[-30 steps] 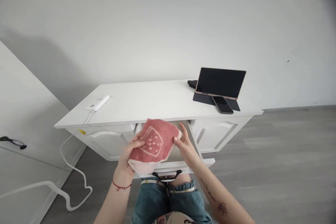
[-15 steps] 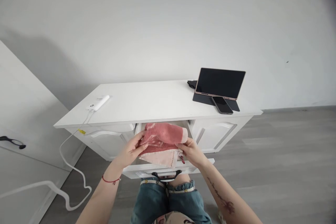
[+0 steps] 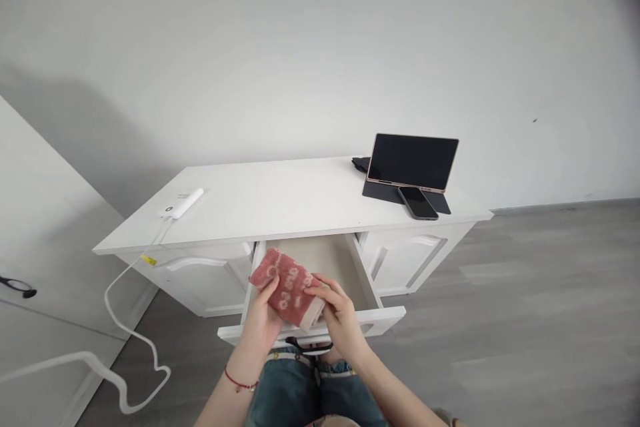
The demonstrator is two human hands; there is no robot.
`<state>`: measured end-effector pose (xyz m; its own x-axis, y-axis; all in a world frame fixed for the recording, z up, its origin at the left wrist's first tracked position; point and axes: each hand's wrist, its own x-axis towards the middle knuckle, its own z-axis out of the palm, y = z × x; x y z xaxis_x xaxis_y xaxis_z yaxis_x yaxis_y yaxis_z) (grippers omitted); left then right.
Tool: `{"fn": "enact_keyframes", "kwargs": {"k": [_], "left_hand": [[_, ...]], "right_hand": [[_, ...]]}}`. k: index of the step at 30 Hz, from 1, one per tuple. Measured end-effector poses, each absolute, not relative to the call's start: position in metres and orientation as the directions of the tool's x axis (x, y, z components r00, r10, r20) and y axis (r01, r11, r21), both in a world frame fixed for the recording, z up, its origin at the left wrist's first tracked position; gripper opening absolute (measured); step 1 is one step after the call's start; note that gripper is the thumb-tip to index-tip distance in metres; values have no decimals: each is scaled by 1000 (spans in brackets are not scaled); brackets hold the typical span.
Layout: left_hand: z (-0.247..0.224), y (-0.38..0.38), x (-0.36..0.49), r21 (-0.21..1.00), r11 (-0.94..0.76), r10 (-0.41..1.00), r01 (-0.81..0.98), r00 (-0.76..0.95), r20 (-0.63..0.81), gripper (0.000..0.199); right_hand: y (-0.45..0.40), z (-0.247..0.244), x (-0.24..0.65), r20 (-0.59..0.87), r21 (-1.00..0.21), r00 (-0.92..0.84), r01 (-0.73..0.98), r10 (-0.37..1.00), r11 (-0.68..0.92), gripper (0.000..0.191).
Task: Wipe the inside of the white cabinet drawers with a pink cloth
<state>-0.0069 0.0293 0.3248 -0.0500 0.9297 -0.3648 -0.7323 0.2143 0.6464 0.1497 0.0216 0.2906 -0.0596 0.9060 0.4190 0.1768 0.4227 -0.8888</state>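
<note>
A red towel with pale patterns and a whitish border (image 3: 290, 288) is folded into a small bundle above the pulled-out white drawer (image 3: 369, 280). My left hand (image 3: 266, 313) grips its left side, the thumb lying on top. My right hand (image 3: 338, 312) holds the right end by the pale border, with fingers over the upper face. The fingers beneath the cloth are hidden. Below the towel, the drawer front carries a black handle (image 3: 313, 348).
On the white cabinet top (image 3: 270, 197) stand a dark tablet-like screen (image 3: 413, 161) and a black phone (image 3: 418, 203) at the right. A white device (image 3: 187, 203) with a long white cable (image 3: 131, 331) lies at the left. Black cabinet handle (image 3: 18, 287) at far left.
The towel has become a smaller folded bundle, tilted and shifted slightly left and down, with its patterned face showing. Both hands are closer together, still holding it. More of the drawer's inside shows.
</note>
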Motion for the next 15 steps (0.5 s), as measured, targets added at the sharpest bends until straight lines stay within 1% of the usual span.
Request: {"fn": "enact_keyframes", "kwargs": {"k": [1,2,4,5,6,7,8,9,11,13,15], "left_hand": [[328,34,-14,696,165,928,-699,-129,-349,26],[332,40,-22,760,94,937,-643,-200,-285,30],[340,52,-37,897,-31,961,-440,-260,-94,36],[343,59,-44,951,-68,972,-303,-236,-5,35],[345,66,-49,985,-91,983,-148,-172,65,31],[346,73,-52,993,-114,990,17,-82,115,26],[346,80,-54,973,-147,989,179,18,146,22],[344,87,-54,927,-192,980,324,117,162,19],[336,101,-49,804,-278,951,526,267,154,18],[324,113,-42,718,-306,938,625,327,115,15],[310,120,-35,672,-289,937,681,344,55,14]], "right_hand": [[21,290,152,444,-848,-107,270,889,456,42],[20,290,156,458,-797,-144,371,877,477,43],[20,288,161,458,-669,-190,569,868,478,39],[19,286,162,446,-599,-216,649,869,469,35],[19,285,162,426,-532,-247,710,870,462,31],[18,283,162,401,-471,-283,753,871,461,27],[17,282,161,372,-417,-318,782,872,463,24],[16,280,159,344,-372,-345,804,873,464,22],[13,279,156,307,-304,-367,837,878,456,21],[11,278,155,305,-269,-364,853,880,447,21],[10,277,155,316,-261,-363,855,877,448,21]]}}
